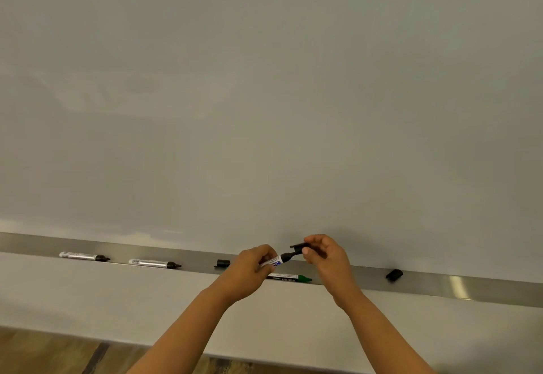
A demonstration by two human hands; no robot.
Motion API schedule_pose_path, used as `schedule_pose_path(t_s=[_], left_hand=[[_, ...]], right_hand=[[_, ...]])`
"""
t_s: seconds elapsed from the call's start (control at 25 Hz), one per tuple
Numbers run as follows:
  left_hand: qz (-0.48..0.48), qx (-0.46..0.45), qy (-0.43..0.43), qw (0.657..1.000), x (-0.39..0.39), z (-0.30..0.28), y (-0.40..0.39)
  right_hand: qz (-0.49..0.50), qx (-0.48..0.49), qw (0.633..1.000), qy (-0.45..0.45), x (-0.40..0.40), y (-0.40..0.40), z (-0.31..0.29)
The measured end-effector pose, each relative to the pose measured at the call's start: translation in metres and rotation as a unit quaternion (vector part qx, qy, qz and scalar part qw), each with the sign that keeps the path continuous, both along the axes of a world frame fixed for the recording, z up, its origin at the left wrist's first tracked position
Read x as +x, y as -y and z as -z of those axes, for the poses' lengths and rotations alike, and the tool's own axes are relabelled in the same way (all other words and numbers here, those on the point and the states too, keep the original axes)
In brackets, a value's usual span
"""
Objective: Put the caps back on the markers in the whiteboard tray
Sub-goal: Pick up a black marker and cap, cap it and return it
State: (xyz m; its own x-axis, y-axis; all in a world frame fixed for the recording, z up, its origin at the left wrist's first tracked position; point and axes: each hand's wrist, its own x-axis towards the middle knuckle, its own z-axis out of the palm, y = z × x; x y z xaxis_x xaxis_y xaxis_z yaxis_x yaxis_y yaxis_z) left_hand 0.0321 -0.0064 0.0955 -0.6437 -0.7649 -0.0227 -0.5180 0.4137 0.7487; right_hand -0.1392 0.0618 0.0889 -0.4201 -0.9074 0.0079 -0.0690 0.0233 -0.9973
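Observation:
My left hand (255, 268) grips a white marker (279, 259) with a blue label, its black tip pointing right. My right hand (324, 253) pinches a black cap (299, 246) just right of and slightly above that tip; cap and tip are very close, maybe touching. On the metal tray (440, 285) below lies an uncapped green marker (291, 278). Two uncapped black markers (84, 256) (154, 263) rest at the left. One loose black cap (223, 263) lies beside my left hand, another black cap (394, 274) farther right.
The whiteboard (264, 94) fills the view above the tray. A pale wall panel runs below the tray, and wooden floor (44, 353) shows at the bottom left.

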Motion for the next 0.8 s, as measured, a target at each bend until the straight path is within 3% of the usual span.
schedule_pose_path(t_s=[0.52, 0.64, 0.8], left_hand=[[0.015, 0.0, 0.0, 1.0, 0.017, -0.007, 0.023], [-0.008, 0.107, -0.077, 0.991, 0.01, -0.013, 0.016], [-0.077, 0.304, -0.201, 0.928, -0.005, -0.027, 0.007]], right_hand=[[0.008, -0.004, 1.0, -0.025, 0.032, 0.015, -0.013], [0.015, -0.024, 0.999, -0.029, 0.04, 0.019, -0.017], [0.0, -0.043, 0.997, -0.064, 0.058, 0.025, -0.026]])
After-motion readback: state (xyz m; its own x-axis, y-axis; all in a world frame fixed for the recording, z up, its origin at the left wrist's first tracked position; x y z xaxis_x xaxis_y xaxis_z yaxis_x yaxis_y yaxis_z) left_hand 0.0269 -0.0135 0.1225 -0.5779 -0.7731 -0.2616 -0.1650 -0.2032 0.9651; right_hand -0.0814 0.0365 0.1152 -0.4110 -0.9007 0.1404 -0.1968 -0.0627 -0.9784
